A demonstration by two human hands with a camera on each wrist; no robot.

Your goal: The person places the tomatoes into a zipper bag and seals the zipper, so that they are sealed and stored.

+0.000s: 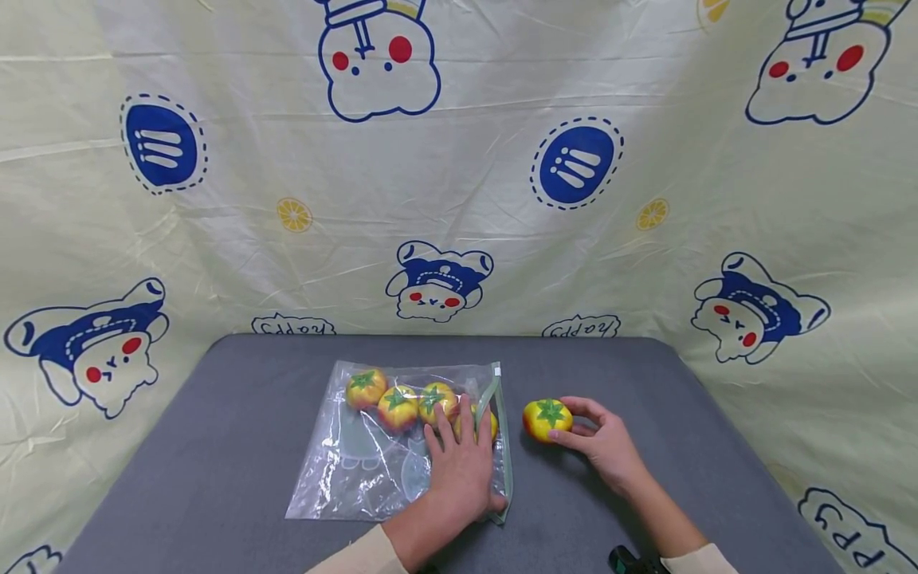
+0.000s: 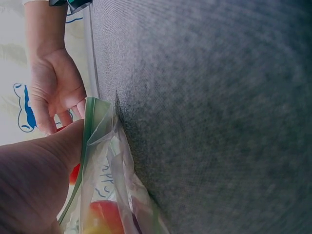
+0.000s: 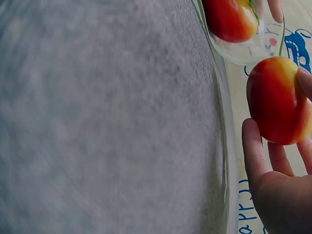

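Note:
A clear zip bag (image 1: 323, 486) with a green-edged opening lies flat, its mouth to the right. Several red-and-yellow tomatoes with green star-shaped tops are inside, one tomato (image 1: 398, 408) near the middle. My left hand (image 1: 459, 470) rests on the bag by its mouth, fingers straight and spread, partly covering the rightmost tomato. In the left wrist view its thumb (image 2: 68, 139) lies against the green zip edge (image 2: 88, 122). Just right of the mouth, my right hand (image 1: 610, 446) holds another tomato (image 3: 275, 100) between thumb and fingers, apart from the bag.
The bag lies on a grey table (image 1: 215, 446). Behind and beside the table hangs a pale printed curtain (image 1: 488, 183) with cartoon figures. A dark wrist device (image 1: 627, 560) shows by the right sleeve at the bottom edge.

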